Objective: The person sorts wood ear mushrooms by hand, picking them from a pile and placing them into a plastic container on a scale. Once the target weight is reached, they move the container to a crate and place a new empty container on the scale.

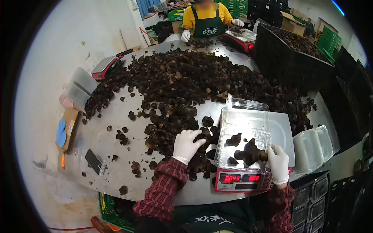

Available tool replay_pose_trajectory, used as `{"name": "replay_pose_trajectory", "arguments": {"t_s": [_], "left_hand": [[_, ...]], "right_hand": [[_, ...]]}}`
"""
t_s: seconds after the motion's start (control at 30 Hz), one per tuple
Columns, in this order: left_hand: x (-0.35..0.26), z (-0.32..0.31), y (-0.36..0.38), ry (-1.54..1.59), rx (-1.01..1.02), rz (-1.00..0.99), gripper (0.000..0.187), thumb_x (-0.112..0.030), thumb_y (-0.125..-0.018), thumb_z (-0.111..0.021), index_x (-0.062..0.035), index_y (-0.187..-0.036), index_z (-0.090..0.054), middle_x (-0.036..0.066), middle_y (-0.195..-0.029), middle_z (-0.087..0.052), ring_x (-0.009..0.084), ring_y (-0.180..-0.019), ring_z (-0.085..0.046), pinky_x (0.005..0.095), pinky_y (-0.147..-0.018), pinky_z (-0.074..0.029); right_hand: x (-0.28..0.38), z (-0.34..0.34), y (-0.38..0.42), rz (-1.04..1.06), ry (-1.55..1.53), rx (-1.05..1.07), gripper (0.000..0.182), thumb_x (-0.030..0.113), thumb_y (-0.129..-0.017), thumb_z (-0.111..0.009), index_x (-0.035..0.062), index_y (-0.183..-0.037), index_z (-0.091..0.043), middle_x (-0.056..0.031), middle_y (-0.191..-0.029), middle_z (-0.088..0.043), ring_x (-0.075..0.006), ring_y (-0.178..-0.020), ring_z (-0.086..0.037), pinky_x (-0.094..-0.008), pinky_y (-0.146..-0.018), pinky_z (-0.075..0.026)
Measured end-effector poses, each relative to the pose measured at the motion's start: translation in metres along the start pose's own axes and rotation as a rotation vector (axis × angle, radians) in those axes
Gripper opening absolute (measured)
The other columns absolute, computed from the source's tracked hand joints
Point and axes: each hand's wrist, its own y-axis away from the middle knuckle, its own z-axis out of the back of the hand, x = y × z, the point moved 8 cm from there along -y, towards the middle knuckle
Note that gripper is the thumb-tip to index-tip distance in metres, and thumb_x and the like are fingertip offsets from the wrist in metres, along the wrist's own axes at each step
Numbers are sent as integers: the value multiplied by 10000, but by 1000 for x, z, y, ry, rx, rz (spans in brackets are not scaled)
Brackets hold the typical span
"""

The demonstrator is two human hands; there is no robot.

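Note:
My gloved left hand (187,145) rests at the near edge of a heap of dark wood ear mushrooms (175,73), thumb and fingers apart. On a red-and-silver digital scale (280,128) lies an open clear plastic box (223,149), its lid folded back toward the heap. A few pieces are inside, including a large clump of wood ear mushroom (249,152). At the box's right side my gloved right hand (278,163) has its fingers closed on the end of that clump. The scale's red display reads 0.043 and 0.00.
Empty clear boxes (309,149) stack right of the scale. A phone (93,161) lies at left on the metal table (116,147). A second scale (105,68) stands far left. Across, a person in a green apron (208,25) works near another scale (241,35) and a black crate (291,58).

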Motion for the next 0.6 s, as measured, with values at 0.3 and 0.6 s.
{"name": "replay_pose_trajectory", "arguments": {"t_s": [0.3, 0.6], "left_hand": [[34, -17, 0, 607, -109, 163, 211, -40, -756, -686, -52, -965, -709, 53, -791, -670, 136, -775, -614, 268, -728, -489], [46, -10, 33, 1505, -21, 401, 268, 28, -860, -576, 17, -1127, -596, 76, -1055, -638, 165, -965, -607, 312, -860, -503]], "right_hand": [[10, 44, 8, 91, 6, -260, 223, 175, -906, -615, -29, -993, -636, -62, -674, -582, -74, -492, -488, -240, -475, -399], [2, 51, 14, 70, -93, -315, 157, 126, -925, -583, -23, -946, -627, 0, -718, -552, -46, -539, -418, -217, -474, -356]]}}
